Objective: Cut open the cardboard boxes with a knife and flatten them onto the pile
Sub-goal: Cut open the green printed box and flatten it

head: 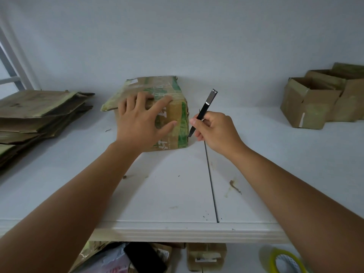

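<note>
At the far left of the white tabletop (177,194) lies the pile of flattened cardboard (39,111), stacked against the wall. Right of it, near the middle, stands the taped box (177,95) with green print, its top closed. My left hand (141,119) rests on its near top edge, fingers (165,101) spread and nearly straight, pressing rather than gripping. Just beside the box's right side, my right hand (214,131) has its fingers curled round a slim black knife (204,109), tip pointing down close to the box's corner. Far right, well apart, sit more open boxes (315,99).
</note>
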